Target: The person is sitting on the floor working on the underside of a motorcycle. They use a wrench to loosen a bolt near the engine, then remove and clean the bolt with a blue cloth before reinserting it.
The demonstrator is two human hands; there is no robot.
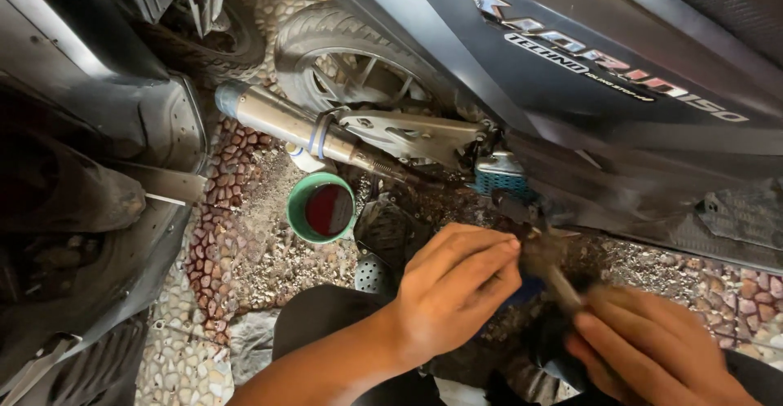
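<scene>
Where hands meet: one brush

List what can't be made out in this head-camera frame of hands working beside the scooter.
- Tool in the right hand: motion-blurred, its lower end hidden under the fingers; kind unclear.
- Part at the tool's tip: dark, greasy and blurred.
- Blue item: mostly hidden behind the left hand.
- Rear wheel: partly covered by the scooter's body panel and exhaust pipe.
- Green bowl: dark red contents unidentifiable.

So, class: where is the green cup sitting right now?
In the head view, the green cup stands on the pebbled ground, left of centre, just below the exhaust pipe.
</scene>
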